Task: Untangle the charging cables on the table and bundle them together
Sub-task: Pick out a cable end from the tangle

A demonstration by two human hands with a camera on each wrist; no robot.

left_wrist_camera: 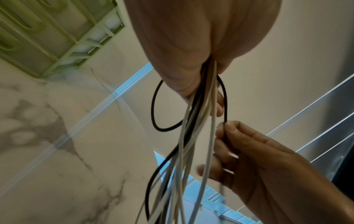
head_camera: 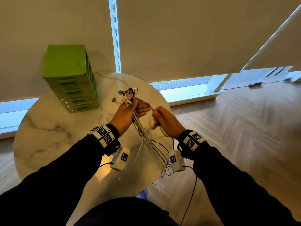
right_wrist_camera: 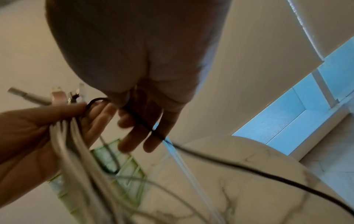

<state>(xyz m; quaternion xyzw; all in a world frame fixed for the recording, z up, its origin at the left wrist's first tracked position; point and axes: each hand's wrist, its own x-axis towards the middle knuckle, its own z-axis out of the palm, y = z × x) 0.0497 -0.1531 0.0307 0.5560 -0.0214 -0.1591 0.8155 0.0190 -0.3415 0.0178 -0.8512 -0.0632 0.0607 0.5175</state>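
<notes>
Her left hand (head_camera: 126,115) gripped the gathered white charging cables (head_camera: 146,136); her right hand (head_camera: 164,121) pinched one thin black cable (left_wrist_camera: 223,91), binding undone.

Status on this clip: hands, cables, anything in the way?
Left hand grips the white cables below their plugs. Right hand pinches the black cable, looped off the bundle. Nothing blocking.
</notes>
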